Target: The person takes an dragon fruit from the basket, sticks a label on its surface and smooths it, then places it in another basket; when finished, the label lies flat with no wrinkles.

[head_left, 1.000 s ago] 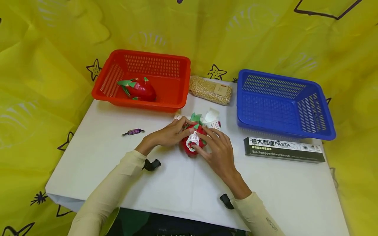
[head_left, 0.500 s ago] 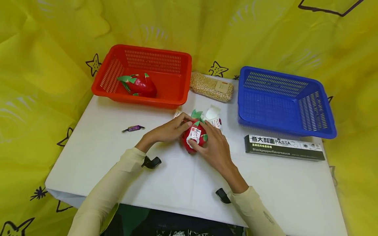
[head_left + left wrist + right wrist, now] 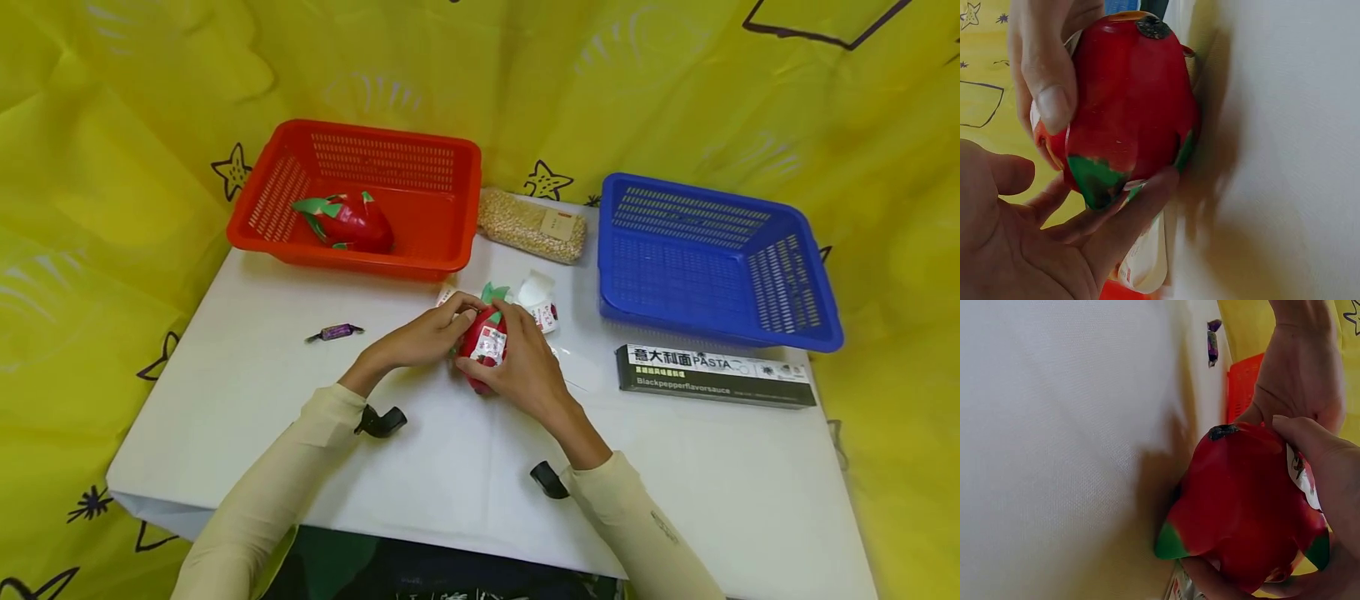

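Observation:
A red dragon fruit with green tips and a white label on it is between the two hands at mid-table. My right hand grips it from the right, thumb near the label. The left hand touches its upper left side; in the left wrist view the left fingers lie against the fruit with the palm off it. Seen from the right wrist, the right thumb presses on the fruit beside the label.
Behind on the left, a red basket holds another dragon fruit. A blue basket stands right, with a pasta box before it. A grain bag lies between the baskets, label pieces behind the fruit, a purple candy left.
The right hand has shifted left and closed further round the fruit, its thumb moving over the label's lower part. The left hand has stayed at the fruit's upper left.

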Available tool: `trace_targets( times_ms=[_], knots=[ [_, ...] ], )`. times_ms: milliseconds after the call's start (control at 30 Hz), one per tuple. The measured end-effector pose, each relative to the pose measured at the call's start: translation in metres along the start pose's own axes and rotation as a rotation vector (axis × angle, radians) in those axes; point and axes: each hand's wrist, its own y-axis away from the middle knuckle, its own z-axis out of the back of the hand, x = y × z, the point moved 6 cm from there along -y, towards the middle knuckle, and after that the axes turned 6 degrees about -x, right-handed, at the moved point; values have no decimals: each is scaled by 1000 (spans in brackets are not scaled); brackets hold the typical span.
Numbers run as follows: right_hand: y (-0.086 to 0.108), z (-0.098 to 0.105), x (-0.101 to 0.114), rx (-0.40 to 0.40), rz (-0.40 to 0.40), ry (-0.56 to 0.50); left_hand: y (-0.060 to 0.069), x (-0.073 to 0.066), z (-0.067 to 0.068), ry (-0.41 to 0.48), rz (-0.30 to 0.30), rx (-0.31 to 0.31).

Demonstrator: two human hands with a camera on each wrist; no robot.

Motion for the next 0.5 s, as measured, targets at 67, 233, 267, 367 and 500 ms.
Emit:
trace_targets(
  times_ms=[67, 233, 267, 367, 500],
  knots=[
    [-2, -1, 2, 11, -2, -6, 0, 1, 0, 3, 4, 0],
    [-6, -1, 6, 40, -44, 70, 1, 2, 2, 25, 28, -9],
    [-7, -2, 7, 44, -49, 99, 1, 3, 2, 31, 35, -16],
    [-8, -3, 12, 48, -46, 186, 0, 6, 3, 62, 53, -35],
    [-6, -2, 14, 37, -48, 226, 1, 6, 1, 100, 73, -22]
  ],
)
